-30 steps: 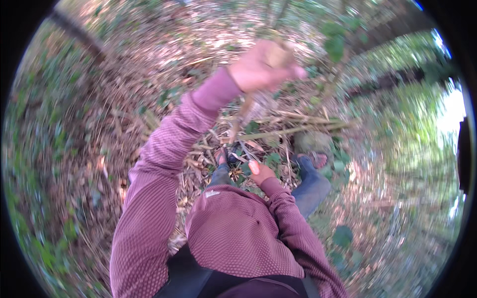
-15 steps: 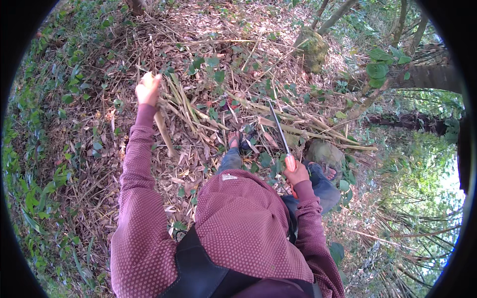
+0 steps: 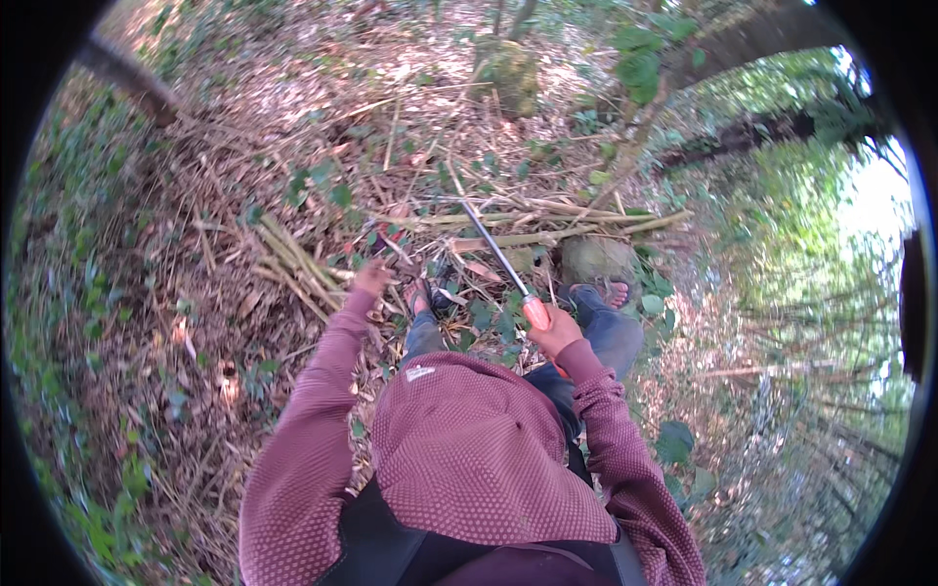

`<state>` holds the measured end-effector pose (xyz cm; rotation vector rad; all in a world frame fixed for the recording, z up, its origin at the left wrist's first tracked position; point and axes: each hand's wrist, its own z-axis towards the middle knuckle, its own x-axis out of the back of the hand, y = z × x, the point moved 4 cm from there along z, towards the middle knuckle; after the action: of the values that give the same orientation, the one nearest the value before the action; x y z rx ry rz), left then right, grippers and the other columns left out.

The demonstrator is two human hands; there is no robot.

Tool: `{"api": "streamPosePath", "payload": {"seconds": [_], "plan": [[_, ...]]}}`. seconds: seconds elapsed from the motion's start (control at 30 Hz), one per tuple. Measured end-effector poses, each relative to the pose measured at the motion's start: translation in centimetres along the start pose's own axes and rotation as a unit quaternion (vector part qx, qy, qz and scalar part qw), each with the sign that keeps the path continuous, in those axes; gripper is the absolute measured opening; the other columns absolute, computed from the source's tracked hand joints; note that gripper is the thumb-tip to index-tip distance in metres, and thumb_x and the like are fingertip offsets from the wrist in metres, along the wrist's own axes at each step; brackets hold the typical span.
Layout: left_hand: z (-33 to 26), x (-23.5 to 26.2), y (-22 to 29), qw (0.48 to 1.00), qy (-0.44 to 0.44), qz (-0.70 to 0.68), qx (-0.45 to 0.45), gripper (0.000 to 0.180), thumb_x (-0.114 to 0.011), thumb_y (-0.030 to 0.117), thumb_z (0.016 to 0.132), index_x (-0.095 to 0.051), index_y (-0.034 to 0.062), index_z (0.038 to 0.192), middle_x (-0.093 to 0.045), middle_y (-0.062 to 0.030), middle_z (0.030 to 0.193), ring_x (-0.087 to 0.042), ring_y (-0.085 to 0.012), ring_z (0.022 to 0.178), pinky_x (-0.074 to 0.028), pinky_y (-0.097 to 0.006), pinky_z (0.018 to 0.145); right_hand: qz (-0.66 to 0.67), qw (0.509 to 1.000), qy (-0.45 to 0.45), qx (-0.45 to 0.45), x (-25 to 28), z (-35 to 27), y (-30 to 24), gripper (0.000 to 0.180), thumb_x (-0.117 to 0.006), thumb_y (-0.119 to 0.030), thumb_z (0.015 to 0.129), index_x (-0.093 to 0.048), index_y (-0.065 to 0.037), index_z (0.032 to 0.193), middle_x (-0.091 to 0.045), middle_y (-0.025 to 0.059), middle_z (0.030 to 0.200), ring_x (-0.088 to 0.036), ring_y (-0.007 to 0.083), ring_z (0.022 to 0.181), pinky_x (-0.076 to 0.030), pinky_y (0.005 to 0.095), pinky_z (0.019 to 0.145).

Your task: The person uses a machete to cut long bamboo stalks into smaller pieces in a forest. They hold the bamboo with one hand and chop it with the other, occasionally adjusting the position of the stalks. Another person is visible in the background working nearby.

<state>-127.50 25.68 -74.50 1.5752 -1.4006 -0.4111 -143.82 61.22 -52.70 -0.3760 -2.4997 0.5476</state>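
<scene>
my right hand (image 3: 555, 332) is clamped on the orange handle of a long grey-bladed knife (image 3: 496, 256) whose blade runs up and left from the grip, while my open left hand (image 3: 371, 278), nearer, reaches the pale cut bamboo stalks (image 3: 293, 262) just left of it.

A maroon long-sleeved top (image 3: 469, 459) with a fine dotted texture (small pale mark near the chest), blue jeans (image 3: 606, 337), possibly sandals, and dark straps at the waist.
</scene>
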Motion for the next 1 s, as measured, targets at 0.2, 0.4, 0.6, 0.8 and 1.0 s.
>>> {"api": "streamPosePath", "payload": {"seconds": [0.2, 0.4, 0.6, 0.8, 1.0], "plan": [[3.0, -20.5, 9.4, 0.968, -0.133, -0.195, 0.082, 0.055, -0.066, 0.014, 0.075, -0.041, 0.0109, 0.124, -0.059, -0.0079, 0.089, -0.056, -0.0159, 0.081, -0.046, -0.025, 0.068, -0.067, 0.994, 0.057, 0.059, 2.2, -2.5, -3.3, 0.038, -0.060, -0.028, 0.065, -0.054, -0.003, 0.092, -0.058, 0.0212, 0.085, -0.057, 0.0358, 0.080, -0.044, 0.0414, 0.072], [5.1, -24.0, 18.5, 0.934, -0.069, -0.343, -0.080, 0.041, -0.060, 0.005, 0.080, -0.048, 0.0056, 0.119, -0.057, -0.0068, 0.105, -0.054, -0.0136, 0.092, -0.044, -0.024, 0.079, -0.110, 0.990, 0.086, 0.033, 2.7, -4.3, -1.6, 0.040, -0.058, -0.027, 0.068, -0.048, -0.004, 0.099, -0.059, 0.0210, 0.083, -0.058, 0.0371, 0.076, -0.046, 0.0441, 0.068], [4.3, -23.0, 24.3, 0.923, -0.115, -0.284, -0.234, 0.032, -0.055, 0.005, 0.084, -0.048, -0.0001, 0.114, -0.057, -0.0064, 0.106, -0.053, -0.0126, 0.093, -0.044, -0.025, 0.080, 0.131, 0.965, 0.165, 0.158, 5.5, -10.2, -3.2, 0.040, -0.061, -0.018, 0.071, -0.044, -0.002, 0.104, -0.057, 0.0149, 0.068, -0.058, 0.0271, 0.055, -0.047, 0.0369, 0.051], [4.9, -14.1, 29.4, 0.912, 0.056, -0.362, -0.187, 0.029, -0.052, 0.020, 0.088, -0.050, 0.0017, 0.109, -0.058, -0.0092, 0.101, -0.055, -0.0173, 0.090, -0.047, -0.031, 0.080, 0.477, 0.860, 0.006, 0.180, 8.9, -17.1, -7.3, 0.039, -0.062, -0.006, 0.074, -0.045, -0.001, 0.108, -0.052, 0.0023, 0.074, -0.051, 0.0081, 0.059, -0.042, 0.0215, 0.052], [1.4, 1.2, 42.0, 0.803, 0.184, -0.376, -0.425, 0.040, -0.043, 0.044, 0.087, -0.048, 0.0037, 0.089, -0.055, -0.0094, 0.078, -0.057, -0.0209, 0.072, -0.054, -0.030, 0.068, 0.379, 0.859, 0.302, 0.167, 10.0, -15.8, -3.1, 0.034, -0.061, -0.008, 0.070, -0.049, 0.000, 0.101, -0.049, 0.0032, 0.074, -0.047, 0.0098, 0.066, -0.041, 0.0247, 0.059]]}}
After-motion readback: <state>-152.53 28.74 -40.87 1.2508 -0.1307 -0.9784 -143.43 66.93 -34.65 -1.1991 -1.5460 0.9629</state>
